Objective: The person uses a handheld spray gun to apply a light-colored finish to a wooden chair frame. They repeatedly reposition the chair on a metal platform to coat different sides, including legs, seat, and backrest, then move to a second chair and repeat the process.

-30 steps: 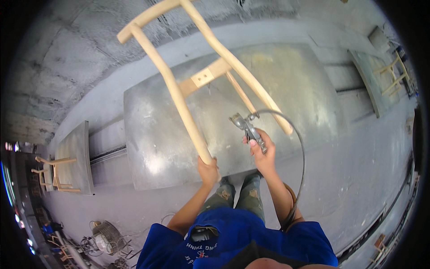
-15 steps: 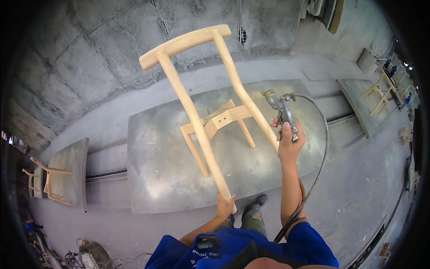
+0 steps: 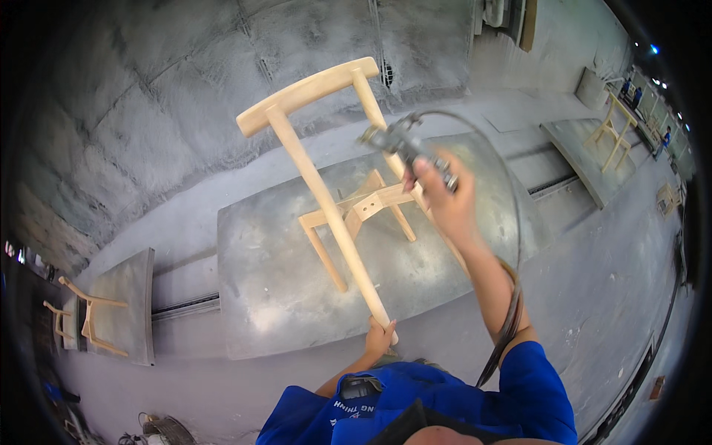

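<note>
Leftward goes the right hand (image 3: 446, 199) since half a second ago, carrying the spray gun (image 3: 406, 145) from beside the chair frame (image 3: 368, 211) to overlap its right post (image 3: 369, 101). Those fingers are wrapped around the gun's handle; whether they squeeze the trigger I cannot tell — the gun is blurred. The left hand (image 3: 380, 338) has its fingers closed around the lower end of the left post (image 3: 325, 196). Tilted, the frame appears over the large grey plate (image 3: 271, 278); contact is unclear. Its parts are already joined. Pale wood shows throughout — no mist is visible, so how much the gun has covered, and what is left, cannot be judged.
</note>
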Available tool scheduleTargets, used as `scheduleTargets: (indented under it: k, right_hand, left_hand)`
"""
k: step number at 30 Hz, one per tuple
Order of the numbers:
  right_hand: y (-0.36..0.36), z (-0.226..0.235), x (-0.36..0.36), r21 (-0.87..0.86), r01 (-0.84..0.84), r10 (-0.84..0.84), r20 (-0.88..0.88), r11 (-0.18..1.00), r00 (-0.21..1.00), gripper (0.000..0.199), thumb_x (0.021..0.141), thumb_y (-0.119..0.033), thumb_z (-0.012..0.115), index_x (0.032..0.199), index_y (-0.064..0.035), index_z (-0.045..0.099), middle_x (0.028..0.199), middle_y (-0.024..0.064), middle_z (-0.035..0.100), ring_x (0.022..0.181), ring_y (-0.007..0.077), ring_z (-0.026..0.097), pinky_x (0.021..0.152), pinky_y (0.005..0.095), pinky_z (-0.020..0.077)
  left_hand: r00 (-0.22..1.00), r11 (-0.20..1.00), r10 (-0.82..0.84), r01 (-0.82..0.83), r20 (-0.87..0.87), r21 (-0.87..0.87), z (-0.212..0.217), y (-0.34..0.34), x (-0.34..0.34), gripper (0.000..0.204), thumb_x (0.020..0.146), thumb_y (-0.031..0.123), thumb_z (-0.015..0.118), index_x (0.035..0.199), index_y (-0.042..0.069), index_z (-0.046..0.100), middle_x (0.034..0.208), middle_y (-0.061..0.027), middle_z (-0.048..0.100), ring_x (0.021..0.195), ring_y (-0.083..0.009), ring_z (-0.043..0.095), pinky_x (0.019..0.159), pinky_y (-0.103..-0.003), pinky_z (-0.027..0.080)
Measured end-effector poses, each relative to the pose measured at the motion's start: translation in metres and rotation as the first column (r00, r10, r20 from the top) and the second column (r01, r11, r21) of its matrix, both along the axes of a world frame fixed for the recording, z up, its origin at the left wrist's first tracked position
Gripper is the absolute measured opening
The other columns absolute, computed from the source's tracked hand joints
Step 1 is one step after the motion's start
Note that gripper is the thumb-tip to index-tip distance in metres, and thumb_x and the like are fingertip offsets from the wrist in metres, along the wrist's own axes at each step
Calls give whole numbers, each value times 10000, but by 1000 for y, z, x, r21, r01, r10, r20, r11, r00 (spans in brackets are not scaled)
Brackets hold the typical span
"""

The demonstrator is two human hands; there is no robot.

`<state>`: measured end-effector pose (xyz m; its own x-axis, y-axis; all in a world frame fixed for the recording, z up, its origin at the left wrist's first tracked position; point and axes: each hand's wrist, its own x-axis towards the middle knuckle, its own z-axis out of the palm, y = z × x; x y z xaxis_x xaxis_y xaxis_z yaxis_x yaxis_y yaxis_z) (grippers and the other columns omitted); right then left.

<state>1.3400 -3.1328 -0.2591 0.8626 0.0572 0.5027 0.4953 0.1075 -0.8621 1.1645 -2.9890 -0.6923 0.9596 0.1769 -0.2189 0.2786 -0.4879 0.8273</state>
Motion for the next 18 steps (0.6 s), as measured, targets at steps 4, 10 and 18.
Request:
scheduleTargets:
  k: [4, 10, 18]
  right_hand:
    - [-59, 14, 10, 56, 249, -249, -4, 967, 968, 359, 1005, -385, 617, 993, -29, 667, 805, 42, 691, 666, 69, 632, 471, 198, 391]
    - [-160, -36, 7, 33, 533, -518, -194, 845, 833, 366, 999, -378, 644, 1039, -16, 679, 799, 26, 666, 691, 78, 621, 603, 221, 445]
    - [-285, -179, -88, -359, 455, -560, -282, 815, 779, 413, 1042, -331, 559, 1249, 24, 602, 1001, 104, 700, 899, 162, 642, 679, 262, 523]
  left_hand:
    - [998, 999, -44, 45, -44, 13, -22, -6, -12, 712, 919, 495, 675, 1272, -49, 380, 934, -311, 691, 859, -467, 700, 760, -522, 543]
    - [983, 986, -156, 161, -95, 45, -49, -4, -19, 712, 874, 480, 736, 1281, -29, 450, 970, -232, 720, 881, -405, 716, 785, -477, 554]
    - [908, 967, -251, 218, -336, -135, -50, -1, -23, 565, 831, 457, 792, 1117, -15, 669, 996, -195, 744, 902, -323, 729, 815, -423, 562]
